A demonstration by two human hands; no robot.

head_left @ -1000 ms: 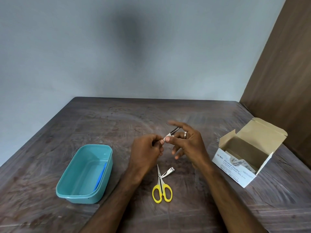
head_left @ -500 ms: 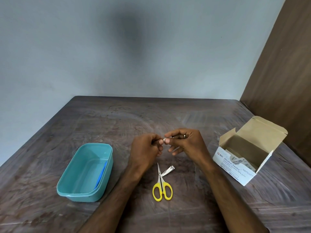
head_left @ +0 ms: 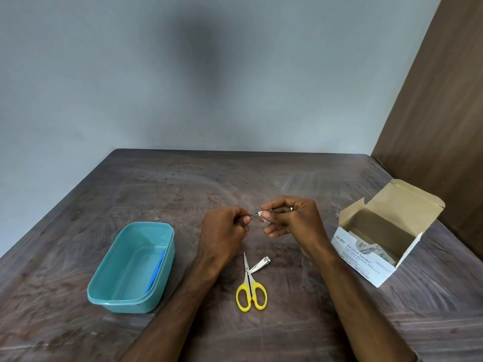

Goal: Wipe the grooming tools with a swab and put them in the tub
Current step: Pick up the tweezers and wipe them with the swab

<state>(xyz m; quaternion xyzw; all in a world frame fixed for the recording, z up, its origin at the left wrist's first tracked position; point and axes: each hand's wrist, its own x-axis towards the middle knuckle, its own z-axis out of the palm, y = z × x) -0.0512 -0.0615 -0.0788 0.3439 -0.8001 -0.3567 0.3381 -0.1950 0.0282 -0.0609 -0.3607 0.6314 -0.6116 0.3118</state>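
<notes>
My left hand (head_left: 224,231) pinches one end of a thin metal grooming tool (head_left: 254,215), perhaps tweezers, above the table's middle. My right hand (head_left: 290,218) holds a small white swab (head_left: 261,214) wrapped around that tool, fingers closed on it. The far end of the tool is hidden inside my right hand. Yellow-handled scissors (head_left: 250,288) and a small nail clipper (head_left: 260,265) lie on the table just below my hands. The teal tub (head_left: 136,267) stands at the left with a blue flat item (head_left: 156,273) leaning on its right wall.
An open cardboard box of alcohol swabs (head_left: 379,239) stands at the right, flap up, packets showing inside. A brown wooden panel (head_left: 439,126) rises at the right behind it. The dark wooden table (head_left: 183,184) meets a grey wall at the back.
My right hand has slid the swab along the tool toward my left hand and closed its fingers; a second ago the tool's tip stuck out above an open right hand.
</notes>
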